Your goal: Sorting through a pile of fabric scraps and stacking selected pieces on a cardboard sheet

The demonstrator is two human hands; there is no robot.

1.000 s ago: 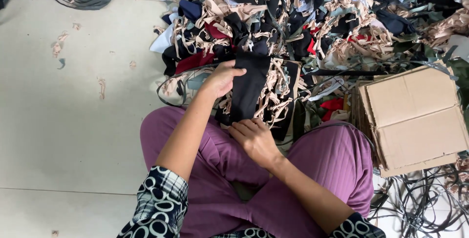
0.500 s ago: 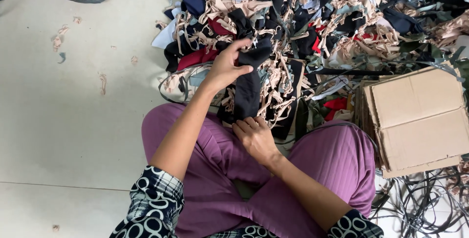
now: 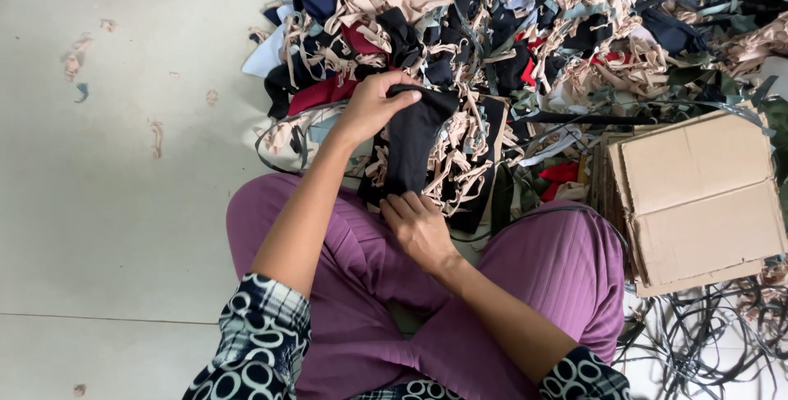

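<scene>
Fingers [image 3: 394,98] of your left hand [image 3: 371,109] are closed over the top end of a black fabric strip [image 3: 410,141], pinching it against the thumb, while your right hand [image 3: 417,226] pins the lower end with curled fingers just above your lap. Held at both ends like this, the strip runs taut and nearly straight between your hands, which looks like a way to flatten it and pull it free of the tangle beneath. You sit cross-legged on the floor [image 3: 123,203] in purple trousers [image 3: 558,269], and the strip lies over the near edge of a big heap of fabric scraps [image 3: 533,31], beige, black, red and blue, that spreads toward the far edge of the floor. Beige strings from the heap lie right against the strip and could snag it. A flattened cardboard box [image 3: 698,195] sits by your right knee, with loose dark straps [image 3: 706,334] coiled near it.
</scene>
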